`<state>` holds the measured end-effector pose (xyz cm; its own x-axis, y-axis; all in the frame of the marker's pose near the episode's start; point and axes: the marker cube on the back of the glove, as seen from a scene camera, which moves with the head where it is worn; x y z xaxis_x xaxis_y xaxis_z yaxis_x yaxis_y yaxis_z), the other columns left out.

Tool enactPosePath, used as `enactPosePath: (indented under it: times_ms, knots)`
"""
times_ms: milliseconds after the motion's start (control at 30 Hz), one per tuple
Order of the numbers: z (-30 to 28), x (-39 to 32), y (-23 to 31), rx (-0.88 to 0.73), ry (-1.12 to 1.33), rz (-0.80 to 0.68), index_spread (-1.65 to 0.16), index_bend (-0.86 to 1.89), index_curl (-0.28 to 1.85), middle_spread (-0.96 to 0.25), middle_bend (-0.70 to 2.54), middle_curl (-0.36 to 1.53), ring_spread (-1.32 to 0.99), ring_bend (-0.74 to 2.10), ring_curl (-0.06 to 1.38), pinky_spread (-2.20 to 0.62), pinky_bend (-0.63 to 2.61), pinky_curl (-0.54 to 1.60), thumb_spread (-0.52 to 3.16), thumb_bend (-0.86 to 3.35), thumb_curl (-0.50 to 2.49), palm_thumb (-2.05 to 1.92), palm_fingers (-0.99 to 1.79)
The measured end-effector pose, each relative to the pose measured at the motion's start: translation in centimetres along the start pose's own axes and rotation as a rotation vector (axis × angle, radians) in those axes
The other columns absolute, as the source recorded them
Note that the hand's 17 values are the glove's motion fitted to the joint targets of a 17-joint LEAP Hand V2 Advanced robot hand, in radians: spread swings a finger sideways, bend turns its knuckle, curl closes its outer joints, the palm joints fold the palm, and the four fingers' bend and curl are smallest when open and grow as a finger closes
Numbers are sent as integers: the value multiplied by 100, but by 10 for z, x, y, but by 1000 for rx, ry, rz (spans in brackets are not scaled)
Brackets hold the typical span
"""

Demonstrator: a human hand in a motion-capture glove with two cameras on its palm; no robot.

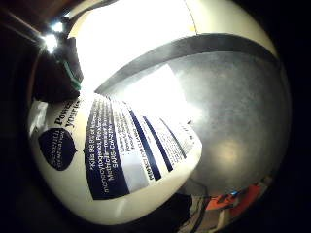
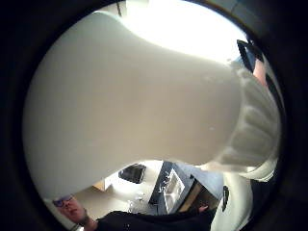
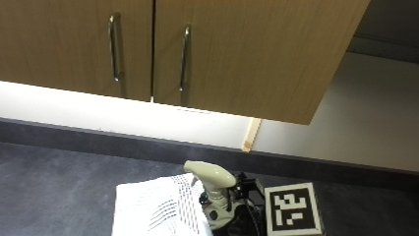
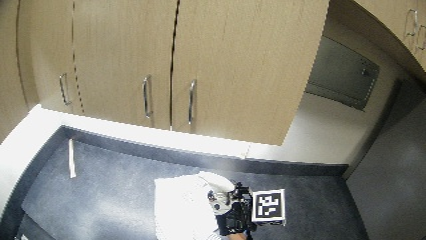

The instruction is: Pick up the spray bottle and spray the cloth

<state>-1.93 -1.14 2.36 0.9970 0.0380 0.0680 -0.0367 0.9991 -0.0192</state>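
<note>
The spray bottle is gripped around its neck by the gloved right hand and held above the surface, nozzle directly beside the white cloth. The spraying step is judged current; trigger actuation toward the cloth is required next

A kitchen — wooden wall cupboards (steel bar handles) over a dark grey countertop.

spray bottle: smooth, glossy cream plastic, printed paper label
cloth: soft white woven fabric, striped
countertop: matt dark grey, speckled
cupboard doors: wood-grain, metal handles
</note>
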Motion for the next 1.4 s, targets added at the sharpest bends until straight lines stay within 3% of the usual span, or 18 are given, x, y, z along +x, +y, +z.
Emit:
enactPosePath:
  times_ms: [333,633,999,1399]
  knots:
    - [26,46,0,-202,1004,169,-17,18,56,-2,29,54,-7,31,49,0,29,49,52,-3,67,117,116]
    - [47,83,12,-389,1346,330,-17,19,56,-2,28,54,-9,33,49,-1,33,51,50,-3,67,115,117]
    - [47,85,14,-395,1299,335,-17,19,57,-2,28,54,-9,34,50,-2,33,53,49,-3,68,115,116]
    - [14,56,16,-147,771,272,-17,19,57,-3,28,55,-9,34,50,-3,33,53,49,-2,68,114,115]
